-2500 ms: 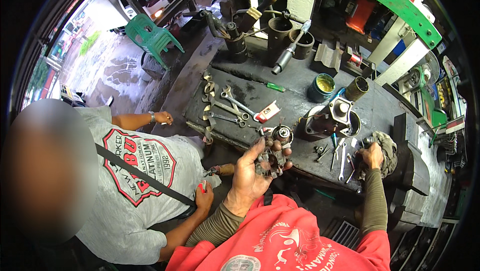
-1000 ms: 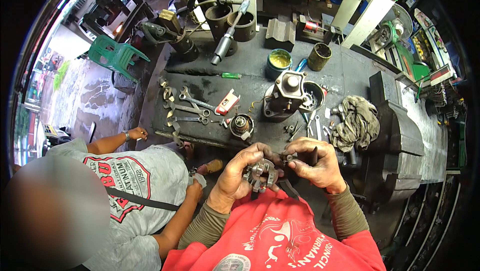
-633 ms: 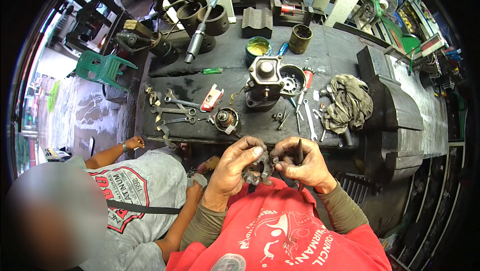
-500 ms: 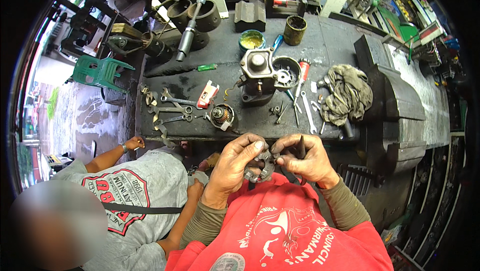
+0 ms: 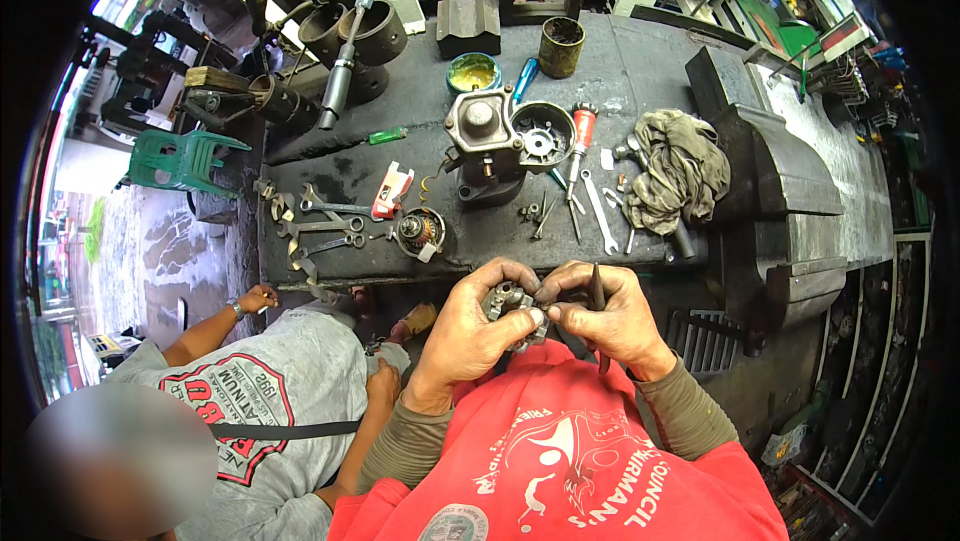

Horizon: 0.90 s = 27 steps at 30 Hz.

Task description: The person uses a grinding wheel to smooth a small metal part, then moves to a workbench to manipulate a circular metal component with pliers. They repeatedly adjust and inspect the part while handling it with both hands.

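So, metal pt (image 5: 507, 302) btwn both hands (image 5: 472, 333).

Metal part (image 5: 507, 298) grey, knobbly, partly hidden in left hand (image 5: 478, 329). Rod (image 5: 597, 289) dark, slim, tapered, both ends jutting from right hand (image 5: 622, 321).

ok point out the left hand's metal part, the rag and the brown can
Metal part (image 5: 508, 299): head view, exposed upper side.
Rag (image 5: 678, 171): head view, crumpled middle.
Brown can (image 5: 560, 61): head view, side wall.

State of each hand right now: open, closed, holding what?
Left hand: closed, holding a metal part.
Right hand: closed, holding a dark pointed tool beside the metal part.
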Tool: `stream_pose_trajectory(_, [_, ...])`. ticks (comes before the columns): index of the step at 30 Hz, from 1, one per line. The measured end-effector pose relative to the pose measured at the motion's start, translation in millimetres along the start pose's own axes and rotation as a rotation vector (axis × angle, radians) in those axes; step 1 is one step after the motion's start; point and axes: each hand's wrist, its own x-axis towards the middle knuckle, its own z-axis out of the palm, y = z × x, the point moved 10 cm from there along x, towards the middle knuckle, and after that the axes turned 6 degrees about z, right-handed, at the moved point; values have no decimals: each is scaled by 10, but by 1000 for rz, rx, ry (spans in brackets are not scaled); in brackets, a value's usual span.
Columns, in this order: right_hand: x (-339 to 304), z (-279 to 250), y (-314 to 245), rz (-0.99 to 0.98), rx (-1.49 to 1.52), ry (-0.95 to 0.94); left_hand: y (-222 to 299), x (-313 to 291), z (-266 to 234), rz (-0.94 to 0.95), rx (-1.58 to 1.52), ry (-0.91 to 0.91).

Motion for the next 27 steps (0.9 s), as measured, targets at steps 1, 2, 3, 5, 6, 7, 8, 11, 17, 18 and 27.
stream_pose_trajectory(1, [1, 5, 11, 3, -12, 8, 2, -7, 8, 4, 1, 5])
stream_pose_trajectory(2, [-2, -6, 11, 0, -21, 28, 3, -11, 13, 4, 7, 14])
stream_pose_trajectory(3, [-1, -27, 8, -5, -28, 57, 0, -17, 23, -3, -9, 21])
stream_pose_trajectory(5, [3, -46, 40, 29, -64, 90, -20, -26, 23, -36, -24, 42])
stream_pose_trajectory(6, [-6, -40, 6, -4, -64, 91, 14, -23, 23, -8, -18, 44])
stream_pose_trajectory(7, [-6, -37, 7, -3, -76, 95, 31, -22, 18, 9, -6, 48])
stream_pose_trajectory(8, [-9, -47, 28, 19, -97, 113, 45, -23, 2, 24, 6, 54])
stream_pose_trajectory(11, [-29, -19, -1, -39, -43, 105, 46, -17, -51, 72, 21, 78])
stream_pose_trajectory(17, [-43, 0, -37, -152, -182, 160, -79, 9, -144, 72, -63, 125])
stream_pose_trajectory(18, [-36, -12, 13, -111, -162, 173, -62, 9, -151, 95, -47, 134])
stream_pose_trajectory(27, [-134, -42, -128, -366, -266, 280, -5, -35, -109, 96, -49, 129])
